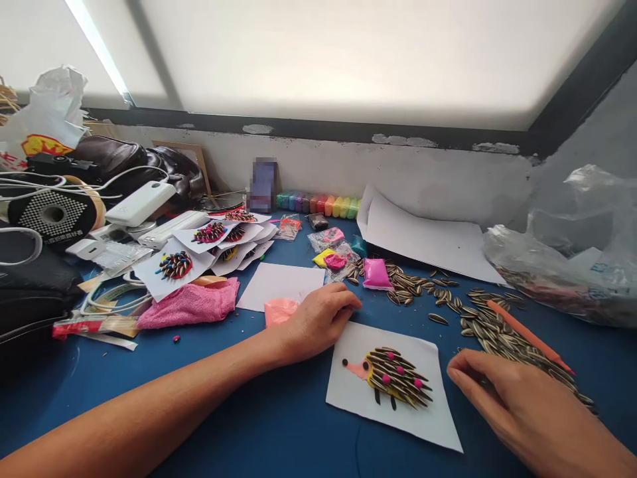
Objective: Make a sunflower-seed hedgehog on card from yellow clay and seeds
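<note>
A hedgehog picture point(398, 378) lies on a white sheet of paper point(348, 388), its body covered in striped sunflower seeds with pink balls among them. The snout is pale pink clay, with a dark nose and eye. My left hand point(318, 322) rests at the sheet's upper left corner, fingers curled; whatever is inside them is hidden. To the right of the sheet is my right hand point(527, 398), thumb and forefinger brought together; I cannot make out anything between them. Beyond it spreads a pile of sunflower seeds point(490, 328) with an orange stick-like tool point(530, 335) across it.
Finished seed pictures point(176, 265) are stacked at the left above a pink cloth point(199, 305). Pink clay in a packet point(377, 274), a blank white sheet point(279, 282) and a row of coloured clay point(323, 204) lie farther back. A plastic bag point(572, 265) stands right.
</note>
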### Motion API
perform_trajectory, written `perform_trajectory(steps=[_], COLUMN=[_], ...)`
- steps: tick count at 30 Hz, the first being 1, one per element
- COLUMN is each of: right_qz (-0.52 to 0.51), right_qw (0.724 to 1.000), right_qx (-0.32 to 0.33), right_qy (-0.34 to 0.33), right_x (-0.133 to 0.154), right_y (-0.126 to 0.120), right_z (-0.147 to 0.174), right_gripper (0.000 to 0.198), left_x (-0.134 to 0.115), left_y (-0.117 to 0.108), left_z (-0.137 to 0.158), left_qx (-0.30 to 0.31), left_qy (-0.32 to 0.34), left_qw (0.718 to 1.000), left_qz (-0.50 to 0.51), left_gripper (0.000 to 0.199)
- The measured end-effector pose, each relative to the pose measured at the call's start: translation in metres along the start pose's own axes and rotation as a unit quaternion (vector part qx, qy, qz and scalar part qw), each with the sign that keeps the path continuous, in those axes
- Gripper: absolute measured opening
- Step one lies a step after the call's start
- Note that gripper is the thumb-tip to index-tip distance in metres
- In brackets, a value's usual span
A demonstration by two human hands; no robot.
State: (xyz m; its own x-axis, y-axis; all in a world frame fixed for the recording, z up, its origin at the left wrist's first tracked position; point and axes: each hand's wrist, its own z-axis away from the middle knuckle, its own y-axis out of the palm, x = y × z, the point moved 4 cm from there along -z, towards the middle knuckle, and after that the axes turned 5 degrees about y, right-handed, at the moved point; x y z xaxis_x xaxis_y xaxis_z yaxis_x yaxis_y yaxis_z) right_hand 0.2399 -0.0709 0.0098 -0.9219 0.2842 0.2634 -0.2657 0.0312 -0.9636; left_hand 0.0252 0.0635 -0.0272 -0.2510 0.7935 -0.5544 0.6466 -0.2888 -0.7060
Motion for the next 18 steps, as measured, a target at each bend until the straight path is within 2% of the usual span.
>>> perform_trajectory(steps=[3, 5, 9, 15, 18], right_qz=[0.02, 0.019, 0.01, -0.018, -0.033], right_qw=[0.986, 0.981, 0.98, 0.985, 0.988], right_qx=[0.151, 0.174, 0.179, 0.145, 0.117], right_qy=[0.063, 0.079, 0.092, 0.089, 0.099], right_x=[0.001, 0.003, 0.006, 0.006, 0.004], right_y=[0.008, 0.008, 0.009, 0.016, 0.016], right_z=[-0.001, -0.002, -0.005, -0.008, -0.01], right_gripper=[0.046, 0.048, 0.05, 0.051, 0.051], left_x=[0.008, 0.014, 0.016, -0.002, -0.007], left_y=[-0.006, -0.011, -0.022, -0.03, -0.031], left_z=[-0.002, -0.005, -0.009, -0.01, -0.008], left_qx=[-0.005, -0.002, 0.04, 0.154, 0.187], left_qy=[-0.018, -0.03, -0.039, -0.021, -0.028], left_qw=[1.0, 1.0, 0.998, 0.987, 0.98], left_qz=[-0.002, -0.008, -0.019, -0.044, -0.064], left_gripper=[0.022, 0.022, 0.023, 0.014, 0.016])
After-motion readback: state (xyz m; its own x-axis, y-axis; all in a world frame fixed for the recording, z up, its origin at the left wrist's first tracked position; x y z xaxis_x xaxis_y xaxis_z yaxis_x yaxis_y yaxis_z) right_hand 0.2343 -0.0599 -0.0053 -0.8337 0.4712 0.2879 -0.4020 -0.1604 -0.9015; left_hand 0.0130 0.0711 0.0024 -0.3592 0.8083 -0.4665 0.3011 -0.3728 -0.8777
